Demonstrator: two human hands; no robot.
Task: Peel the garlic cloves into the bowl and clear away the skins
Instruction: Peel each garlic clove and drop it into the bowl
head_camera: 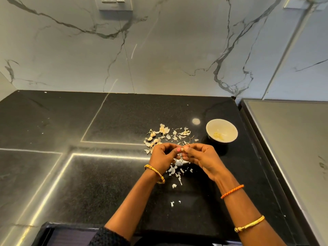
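Clove (182,150): pinched between both grips, above the table; long axis cannot be told.
Left hand (163,157): fingers curled, pinching clove.
Right hand (200,158): likewise; nearer the bowl.
Bowl (221,130): beyond-right, near, peeled garlic inside.
Skins (166,135): scattered beyond and under hands.
Table (106,174): black speckled stone, marble wall behind.
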